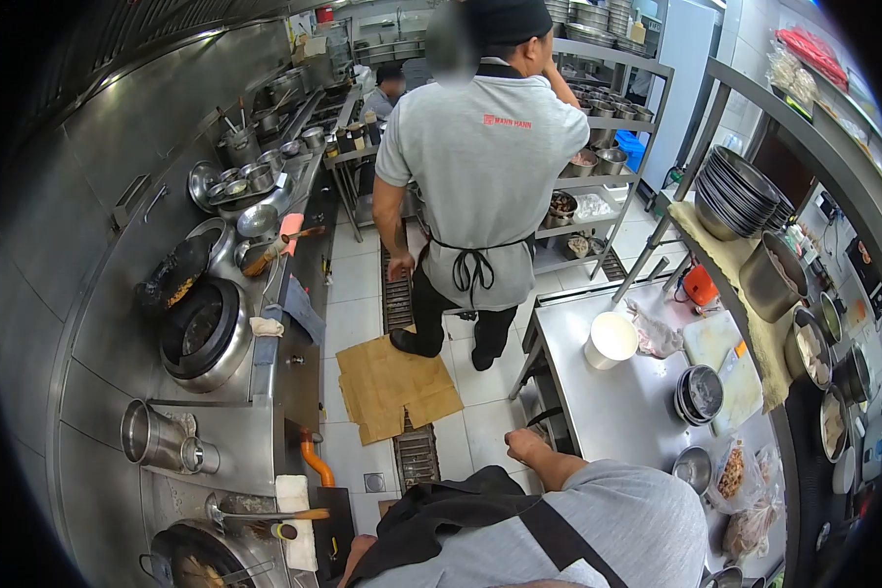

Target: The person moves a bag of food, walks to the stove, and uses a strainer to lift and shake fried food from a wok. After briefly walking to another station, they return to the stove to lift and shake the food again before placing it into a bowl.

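My right hand is low at centre right, beside the near left edge of the steel table. Its fingers look curled; whatever they may hold does not show. A dark curved thing lies just beyond it. Only a small part of my left hand shows at the bottom, against my black apron, its fingers hidden. Left of it are a white folded cloth and a wooden-handled ladle over a wok.
A co-worker stands ahead with back turned, one foot by flattened cardboard. Another person is farther back. Stoves with a large wok line the left. A white bucket and stacked bowls stand on the right table.
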The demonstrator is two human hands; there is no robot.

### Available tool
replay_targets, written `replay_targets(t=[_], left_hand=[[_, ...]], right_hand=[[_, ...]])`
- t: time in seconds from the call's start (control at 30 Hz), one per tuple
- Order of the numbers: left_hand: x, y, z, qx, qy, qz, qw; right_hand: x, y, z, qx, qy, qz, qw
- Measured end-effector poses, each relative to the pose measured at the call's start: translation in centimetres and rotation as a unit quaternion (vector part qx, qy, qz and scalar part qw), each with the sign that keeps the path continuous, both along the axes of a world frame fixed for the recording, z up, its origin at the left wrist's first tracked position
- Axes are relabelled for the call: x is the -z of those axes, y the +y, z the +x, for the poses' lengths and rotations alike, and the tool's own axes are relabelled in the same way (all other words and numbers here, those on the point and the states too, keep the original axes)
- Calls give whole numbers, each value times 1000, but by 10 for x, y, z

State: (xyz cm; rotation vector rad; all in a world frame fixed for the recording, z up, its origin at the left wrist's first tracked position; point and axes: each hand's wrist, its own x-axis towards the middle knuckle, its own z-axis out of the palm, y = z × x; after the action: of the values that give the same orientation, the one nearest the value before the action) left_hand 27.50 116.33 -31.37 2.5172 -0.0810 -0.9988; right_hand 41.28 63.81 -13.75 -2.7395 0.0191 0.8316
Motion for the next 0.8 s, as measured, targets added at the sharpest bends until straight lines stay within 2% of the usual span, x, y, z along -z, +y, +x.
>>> replay_targets(t=[0.07, 0.17, 0.23, 0.33, 0.47, 0.57, 0.8], left_hand=[[-6, -2, 0, 9, -3, -6, 1000], [-11, -7, 4, 5, 8, 44, 999], [-16, -11, 8, -143, 81, 55, 985], [-23, -12, 9, -100, 75, 59, 990], [-7, -9, 4, -145, 64, 100, 982], [7, -7, 2, -91, 26, 31, 995], [0, -19, 9, -155, 69, 65, 983]], right_hand=[[-2, 6, -4, 16, -8, 16, 1000], [-7, 14, -5, 5, -9, 25, 1000], [-5, 15, -5, 4, -5, 27, 1000], [-19, 14, -3, 8, -5, 28, 1000], [-15, 8, -4, 16, -15, 32, 999], [-15, 6, -4, 14, -14, 24, 1000], [-22, 5, -2, 5, -15, 19, 1000]])
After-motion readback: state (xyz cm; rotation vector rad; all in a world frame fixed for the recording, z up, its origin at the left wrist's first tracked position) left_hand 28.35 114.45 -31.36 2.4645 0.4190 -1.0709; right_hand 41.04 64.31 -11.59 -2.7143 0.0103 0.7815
